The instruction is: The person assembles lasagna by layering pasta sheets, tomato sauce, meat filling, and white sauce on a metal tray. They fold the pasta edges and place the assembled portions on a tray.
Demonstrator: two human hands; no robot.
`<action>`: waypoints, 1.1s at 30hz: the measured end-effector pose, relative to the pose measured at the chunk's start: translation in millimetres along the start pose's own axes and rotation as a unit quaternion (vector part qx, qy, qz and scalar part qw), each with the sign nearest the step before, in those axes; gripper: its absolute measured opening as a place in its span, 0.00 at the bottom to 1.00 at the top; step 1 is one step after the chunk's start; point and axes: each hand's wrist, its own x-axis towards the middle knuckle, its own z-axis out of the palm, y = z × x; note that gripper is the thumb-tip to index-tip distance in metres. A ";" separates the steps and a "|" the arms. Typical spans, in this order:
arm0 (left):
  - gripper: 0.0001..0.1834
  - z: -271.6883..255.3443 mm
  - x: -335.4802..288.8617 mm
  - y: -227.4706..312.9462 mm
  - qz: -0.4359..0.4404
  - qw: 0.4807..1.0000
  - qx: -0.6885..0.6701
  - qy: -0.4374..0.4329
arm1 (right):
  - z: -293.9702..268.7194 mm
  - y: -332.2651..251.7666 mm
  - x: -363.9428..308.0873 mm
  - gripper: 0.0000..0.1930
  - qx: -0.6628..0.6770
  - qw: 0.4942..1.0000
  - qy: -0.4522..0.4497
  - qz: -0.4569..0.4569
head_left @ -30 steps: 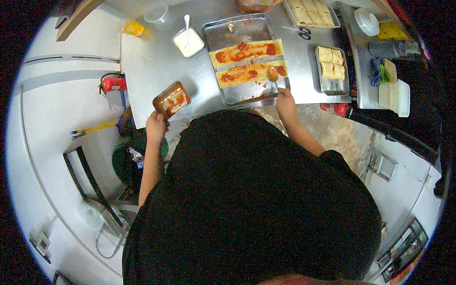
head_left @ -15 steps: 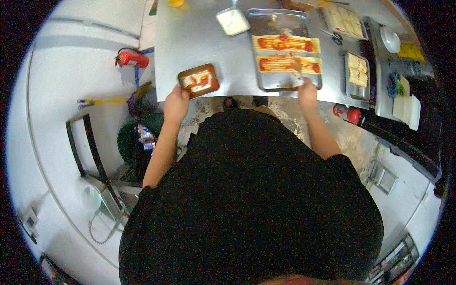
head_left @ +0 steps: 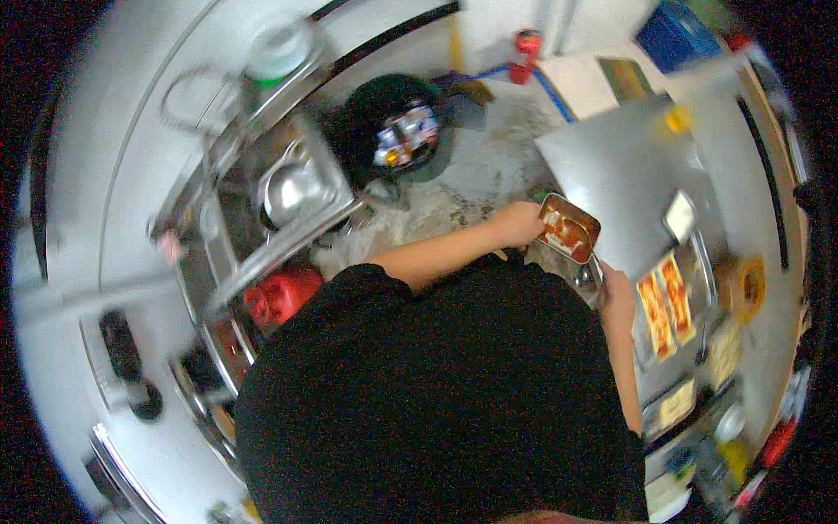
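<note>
My left hand (head_left: 521, 224) grips the near end of a small rectangular metal pan (head_left: 590, 218) smeared inside with red sauce, held past the table's edge. Close by its lower corner, my right hand (head_left: 618, 295) is closed around a spoon (head_left: 597, 269); motion blur hides the spoon's far end. To the right of that hand, two long yellow pasta sheets (head_left: 653, 316) spread with red sauce lie side by side on a large metal tray (head_left: 704, 262). A square container of white cream (head_left: 679, 217) stands beyond the tray.
The steel table (head_left: 602, 166) is on the right. A smaller tray of pale rolls (head_left: 676, 403) sits nearer me. Leftward are a sink counter with a metal bowl (head_left: 297, 192), a black bin of rubbish (head_left: 406, 135) and a red object (head_left: 284, 297). A fire extinguisher (head_left: 525, 57) stands farther off.
My view and body have turned left, away from the table. The pan has left the tabletop in my left hand, and my right hand has come from the pasta sheets to beside it.
</note>
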 end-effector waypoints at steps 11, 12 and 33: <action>0.18 -61.7 -274.5 -248.2 -0.301 0.893 -0.205 0.265 | 100.9 -102.8 -18.5 0.11 0.514 0.838 -0.124 0.133; 0.20 -72.4 -299.3 -270.6 -0.312 0.847 -0.270 0.335 | 109.9 -110.7 -24.9 0.11 0.487 0.856 -0.104 0.140; 0.17 -231.9 -287.0 -680.0 -0.385 0.920 -0.009 0.077 | 283.2 -491.6 124.1 0.09 0.308 0.893 -0.330 0.011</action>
